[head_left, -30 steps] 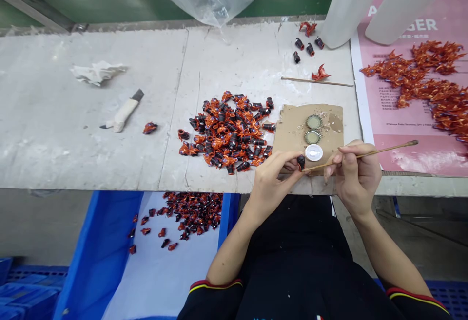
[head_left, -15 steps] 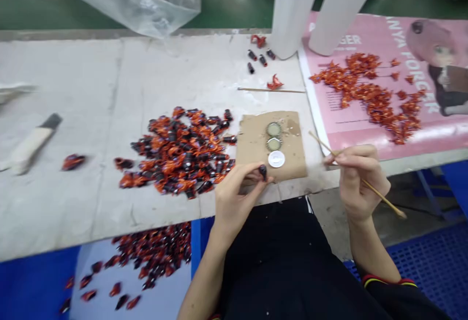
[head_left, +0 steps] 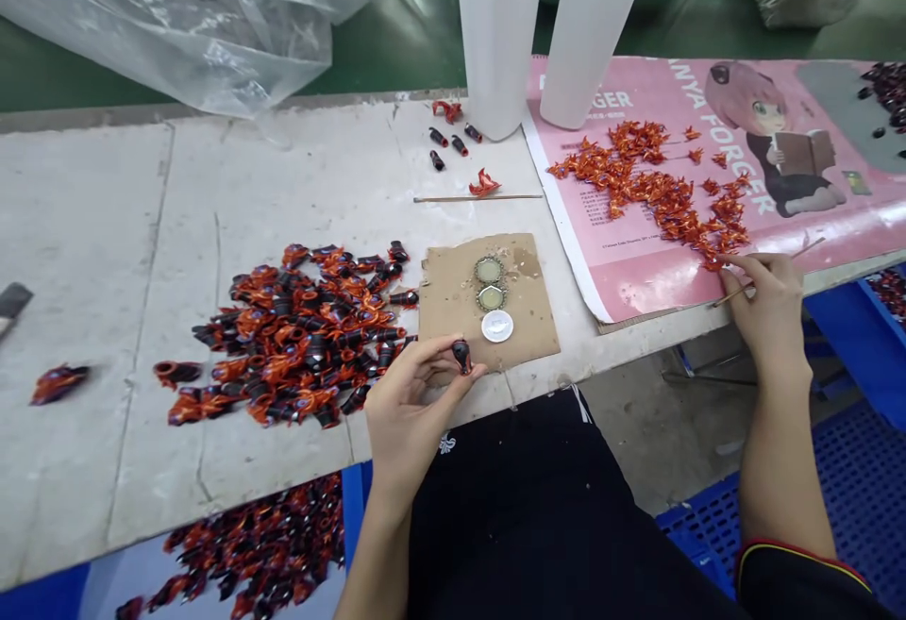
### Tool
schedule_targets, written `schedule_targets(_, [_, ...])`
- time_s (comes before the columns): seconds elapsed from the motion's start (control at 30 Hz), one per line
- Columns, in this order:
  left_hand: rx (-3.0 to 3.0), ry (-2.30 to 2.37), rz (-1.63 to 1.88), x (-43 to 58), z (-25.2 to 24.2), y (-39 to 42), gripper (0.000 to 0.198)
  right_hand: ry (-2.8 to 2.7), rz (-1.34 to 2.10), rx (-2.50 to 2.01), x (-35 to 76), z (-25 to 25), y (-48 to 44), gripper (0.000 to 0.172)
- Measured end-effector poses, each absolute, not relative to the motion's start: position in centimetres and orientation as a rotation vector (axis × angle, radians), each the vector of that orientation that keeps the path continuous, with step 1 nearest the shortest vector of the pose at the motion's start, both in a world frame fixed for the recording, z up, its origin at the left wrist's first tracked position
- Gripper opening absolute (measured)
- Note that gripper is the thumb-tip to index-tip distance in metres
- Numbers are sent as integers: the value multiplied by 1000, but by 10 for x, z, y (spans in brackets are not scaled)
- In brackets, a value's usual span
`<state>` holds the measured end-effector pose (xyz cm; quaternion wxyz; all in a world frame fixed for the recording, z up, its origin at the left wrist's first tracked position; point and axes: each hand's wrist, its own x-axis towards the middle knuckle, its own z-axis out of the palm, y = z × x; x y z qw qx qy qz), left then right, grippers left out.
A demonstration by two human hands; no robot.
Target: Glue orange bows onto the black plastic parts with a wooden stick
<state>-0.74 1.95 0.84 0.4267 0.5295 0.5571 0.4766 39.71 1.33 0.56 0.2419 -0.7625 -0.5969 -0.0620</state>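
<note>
My left hand [head_left: 417, 393] pinches a small glossy black-and-red piece [head_left: 461, 356] between thumb and fingers, just in front of a cardboard square [head_left: 439, 299]. On that square lie two metal caps [head_left: 489, 270] with pale contents and a white disc [head_left: 497, 326]. Over on the right, my right hand [head_left: 768, 304] is closed around a thin wooden stick [head_left: 811, 247]. Its fingertips are at the near end of a pile of small orange spiky pieces [head_left: 665, 191]; whether they grip one, I cannot make out.
Left of the cardboard is a heap of black-and-orange pieces [head_left: 283, 337]. Two white bottles [head_left: 499, 44] stand behind, beside a pink poster [head_left: 601, 261]. A second stick [head_left: 481, 197] lies on the table [head_left: 85, 224]. More dark-red pieces [head_left: 269, 544] sit below the table edge.
My right hand has moved away from the cardboard to the orange pile, still with the stick. My left hand keeps the small piece. The camera view has shifted rightward.
</note>
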Motion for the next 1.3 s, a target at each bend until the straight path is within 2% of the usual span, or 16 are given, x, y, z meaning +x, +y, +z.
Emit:
schedule_targets(0.17, [1448, 1363, 1240, -9, 7, 18, 24, -1587, -95, -1967, 396, 12, 15, 8])
schedule_targets(0.3, [1672, 1313, 1291, 0, 11, 17, 26, -1537, -1, -1811, 347, 28, 5, 7])
schedule_targets(0.43, [1925, 1225, 1306, 15, 16, 22, 26, -1723, 382, -1551, 268, 39, -6, 15])
schedule_targets(0.53, [2069, 1198, 1339, 22, 21, 25, 28, -1782, 746, -1276, 221, 40, -9, 12])
schedule_targets(0.63, [2118, 1169, 1373, 24, 24, 24, 28, -1735, 884, -1185, 198, 35, -9, 12])
schedule_targets(0.77, [2154, 1132, 1397, 24, 23, 20, 28, -1696, 910, -1149, 186, 30, -6, 13])
schedule_targets(0.93, [2218, 1128, 1459, 25, 21, 18, 31, -1685, 786, -1178, 180, 26, 1, 12])
schedule_targets(1.13, [2242, 1039, 1334, 20, 26, 18, 37, -1629, 709, -1186, 179, 21, 0, 12])
schedule_targets(1.3, [2084, 957, 1336, 20, 29, 18, 27, -1644, 661, -1172, 179, 21, 0, 11])
